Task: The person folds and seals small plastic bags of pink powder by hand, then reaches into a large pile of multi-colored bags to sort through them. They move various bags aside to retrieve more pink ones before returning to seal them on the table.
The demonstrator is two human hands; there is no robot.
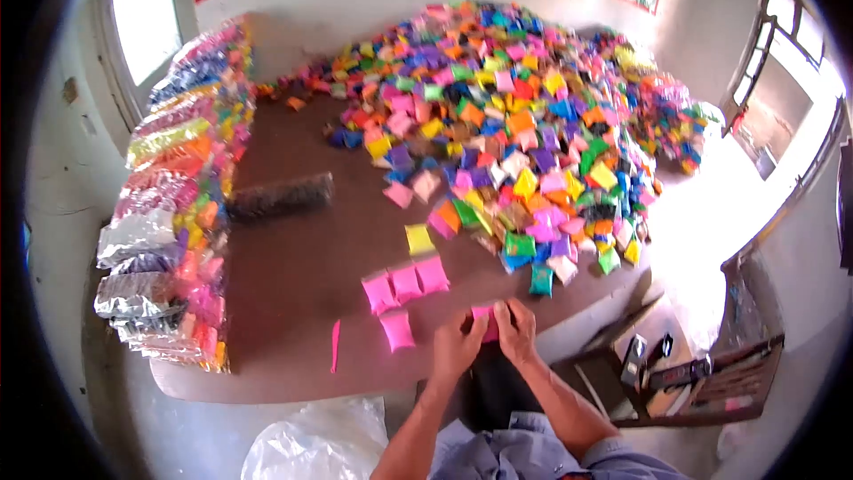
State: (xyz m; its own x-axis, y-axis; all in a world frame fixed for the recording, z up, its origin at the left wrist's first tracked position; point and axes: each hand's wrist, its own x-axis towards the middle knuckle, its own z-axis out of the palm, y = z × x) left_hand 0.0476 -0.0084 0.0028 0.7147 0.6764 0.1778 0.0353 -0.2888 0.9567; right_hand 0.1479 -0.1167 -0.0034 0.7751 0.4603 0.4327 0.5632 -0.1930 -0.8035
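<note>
My left hand (459, 339) and my right hand (515, 327) meet at the table's front edge. Both are closed on one small pink packet (485, 322), which shows between the thumbs. Just left of my hands a single pink packet (397, 332) lies on the brown table (284, 302). Behind it sits a row of three pink packets (405, 284), side by side. A yellow packet (418, 239) rests beyond that row. Further left lies a thin pink strip-like tool (336, 345).
A big heap of colourful packets (524, 124) covers the table's back and right. Clear bags of packets (147, 240) line the left edge, with a dark bag (280, 196) beside them. A wooden stand (675, 364) holding dark objects is right; a plastic bag (320, 440) lies below.
</note>
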